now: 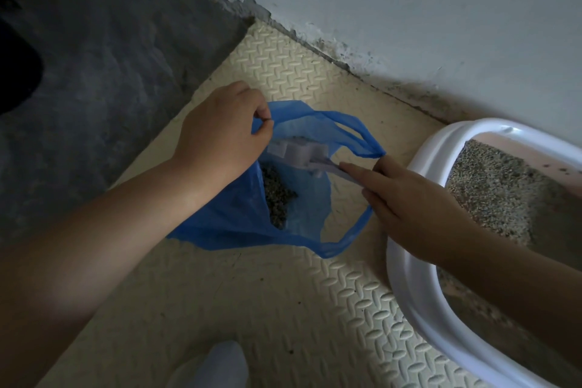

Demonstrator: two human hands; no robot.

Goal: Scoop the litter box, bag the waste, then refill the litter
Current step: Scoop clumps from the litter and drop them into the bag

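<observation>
A blue plastic bag (226,217) lies open on the cream foam mat. My left hand (220,132) pinches its far rim and holds the mouth open. My right hand (409,205) grips the handle of a pale lilac litter scoop (296,154), whose head is tipped inside the bag's mouth. A small heap of dark grey waste litter (277,198) rests in the bag. The white-rimmed litter box (419,293) stands at the right, with grey litter (497,186) inside it.
The cream textured mat (283,309) covers the floor under the bag and box. Bare grey concrete (104,72) lies to the left. A scuffed white wall (409,9) runs along the back. A pale sock-clad foot (217,365) shows at the bottom edge.
</observation>
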